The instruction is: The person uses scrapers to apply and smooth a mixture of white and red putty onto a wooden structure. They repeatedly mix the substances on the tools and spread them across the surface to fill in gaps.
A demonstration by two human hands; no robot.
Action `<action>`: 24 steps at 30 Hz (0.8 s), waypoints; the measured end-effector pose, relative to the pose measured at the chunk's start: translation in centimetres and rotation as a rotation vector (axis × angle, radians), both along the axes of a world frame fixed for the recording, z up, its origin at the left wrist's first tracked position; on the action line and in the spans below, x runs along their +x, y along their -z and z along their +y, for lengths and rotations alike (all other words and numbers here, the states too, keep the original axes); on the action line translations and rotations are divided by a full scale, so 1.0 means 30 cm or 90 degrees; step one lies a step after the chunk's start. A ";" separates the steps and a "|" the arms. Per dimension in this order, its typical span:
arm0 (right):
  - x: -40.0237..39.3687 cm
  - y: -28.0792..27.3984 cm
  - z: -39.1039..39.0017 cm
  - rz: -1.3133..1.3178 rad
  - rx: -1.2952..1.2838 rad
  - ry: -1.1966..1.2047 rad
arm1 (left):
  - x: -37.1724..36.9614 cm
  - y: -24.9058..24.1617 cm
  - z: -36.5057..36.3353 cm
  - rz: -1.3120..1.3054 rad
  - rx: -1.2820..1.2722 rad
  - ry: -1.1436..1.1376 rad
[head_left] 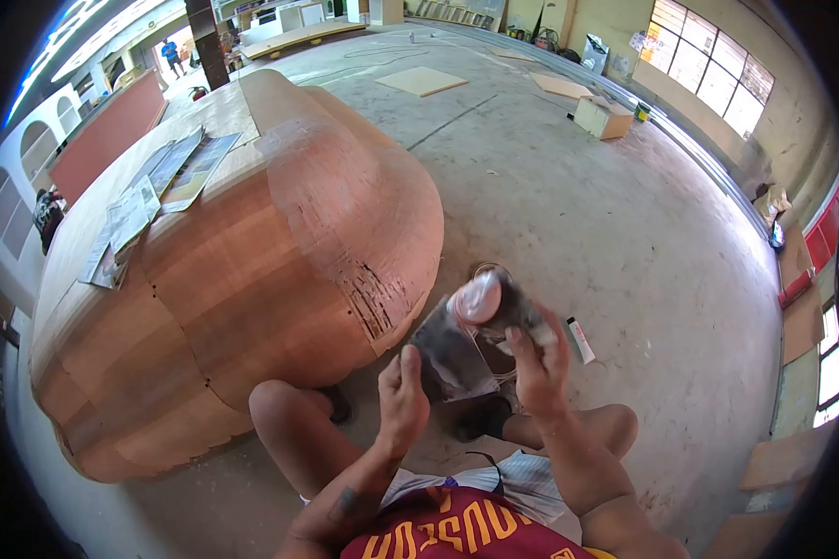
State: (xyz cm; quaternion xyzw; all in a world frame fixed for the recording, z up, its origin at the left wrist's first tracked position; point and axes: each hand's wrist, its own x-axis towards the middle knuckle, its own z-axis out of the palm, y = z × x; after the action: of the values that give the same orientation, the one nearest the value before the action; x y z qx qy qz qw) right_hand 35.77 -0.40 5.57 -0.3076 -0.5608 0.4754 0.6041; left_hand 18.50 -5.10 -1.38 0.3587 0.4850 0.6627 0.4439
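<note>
My left hand (404, 401) is closed on the near left edge of a flat, dark, smeared plate (452, 359), with the thumb up. A lump of pale pink putty (476, 298) sits at its far end. My right hand (539, 368) pinches a dark, putty-smeared flat piece (524, 321) against the lump; motion blur hides whether this is a separate spreader. A round container shows partly beneath them. Just right of my right hand, a white tube (581, 340) lies on the floor.
To the left stands a big curved plywood form (242, 307), its rounded end coated with pink filler (331, 196) above cracked slits. Newspaper sheets (158, 200) lie on top. Flat boards (422, 81) and a wooden box (602, 117) are on the concrete floor. Far off, a person in blue (171, 56) stands.
</note>
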 end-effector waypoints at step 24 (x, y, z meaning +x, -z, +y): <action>0.172 0.042 -0.106 -0.121 -0.301 -0.101 | -0.091 0.004 0.077 -0.341 0.104 0.032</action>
State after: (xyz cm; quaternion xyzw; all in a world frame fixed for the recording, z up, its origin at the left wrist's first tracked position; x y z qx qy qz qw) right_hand 40.93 -3.57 4.31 -0.4387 -0.5103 0.6081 0.4211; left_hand 15.77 -2.79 -1.50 0.2173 0.2864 0.7598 0.5418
